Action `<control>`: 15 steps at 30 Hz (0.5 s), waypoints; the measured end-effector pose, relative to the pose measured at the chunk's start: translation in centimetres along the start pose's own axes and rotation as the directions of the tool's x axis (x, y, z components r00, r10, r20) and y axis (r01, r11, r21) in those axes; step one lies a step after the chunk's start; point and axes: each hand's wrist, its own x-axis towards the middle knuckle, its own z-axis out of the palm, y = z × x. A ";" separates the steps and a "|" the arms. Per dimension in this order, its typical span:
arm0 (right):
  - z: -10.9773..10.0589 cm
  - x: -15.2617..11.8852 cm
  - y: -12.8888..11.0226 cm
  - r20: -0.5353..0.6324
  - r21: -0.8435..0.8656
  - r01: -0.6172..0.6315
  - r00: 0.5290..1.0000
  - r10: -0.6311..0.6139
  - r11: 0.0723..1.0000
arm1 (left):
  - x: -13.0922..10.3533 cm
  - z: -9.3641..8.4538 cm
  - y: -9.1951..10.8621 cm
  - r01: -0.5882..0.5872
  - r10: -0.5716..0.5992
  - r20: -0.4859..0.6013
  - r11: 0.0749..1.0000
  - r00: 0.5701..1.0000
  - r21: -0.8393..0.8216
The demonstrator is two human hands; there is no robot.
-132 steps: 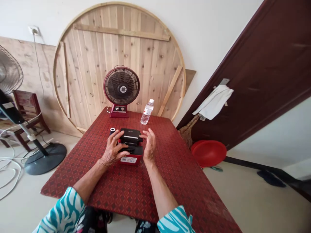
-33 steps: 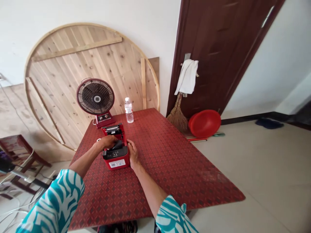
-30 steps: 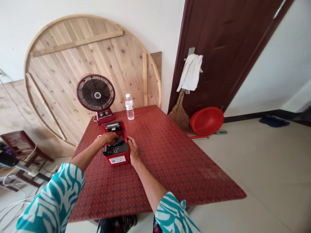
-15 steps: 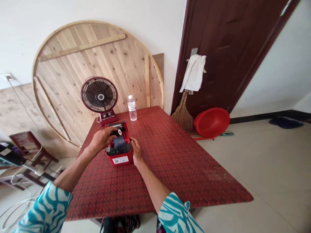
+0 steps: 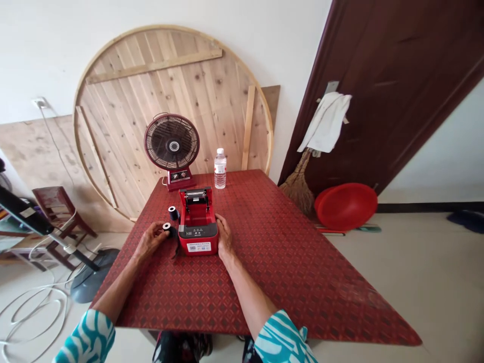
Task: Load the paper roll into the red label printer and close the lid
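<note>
A red label printer (image 5: 198,246) with a dark front panel stands on the table, its lid raised and its red bay exposed. My right hand (image 5: 224,236) holds the printer's right side, fingers along the wall. To the left of the printer, my left hand (image 5: 152,239) pinches a black ribbon roll (image 5: 168,230) with a white core, low over or on the table; contact is unclear. A second black ribbon roll (image 5: 173,214) stands upright just behind it. A dark strip of ribbon (image 5: 176,248) trails by the printer's left side.
A maroon fan (image 5: 173,146) and a water bottle (image 5: 220,170) stand at the back of the patterned table (image 5: 287,272). A round wooden board (image 5: 151,91) leans on the wall. A broom (image 5: 301,189) and a red basin (image 5: 348,205) are by the door.
Both ribbon rolls and their ribbon have come out of the printer to the table on its left. My left hand moved left and down with one; my right hand stays on the printer.
</note>
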 end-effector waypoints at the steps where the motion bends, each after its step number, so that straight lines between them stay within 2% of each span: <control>1: -0.1 0.0 0.1 0.001 0.002 0.000 1.000 0.000 1.000 | 0.3 -0.4 0.1 0.011 -0.011 -0.011 1.000 1.000 -0.003; 4: -0.2 0.1 0.5 0.002 0.015 0.001 1.000 -0.001 1.000 | 2.2 -1.4 0.5 0.013 -0.015 -0.049 0.999 0.999 -0.044; 6: -0.4 0.2 0.7 0.008 0.017 0.004 1.000 -0.004 1.000 | 4.0 -1.5 0.6 0.015 -0.016 -0.004 0.997 1.000 -0.079; 11: -0.6 0.2 0.9 0.020 0.005 0.008 1.000 -0.008 1.000 | 7.5 0.4 0.3 0.057 -0.039 0.149 0.992 0.988 -0.115; 15: -0.5 0.2 0.8 0.001 -0.007 0.005 1.000 -0.005 1.000 | 8.1 1.6 0.3 0.124 -0.097 0.166 0.980 0.981 -0.158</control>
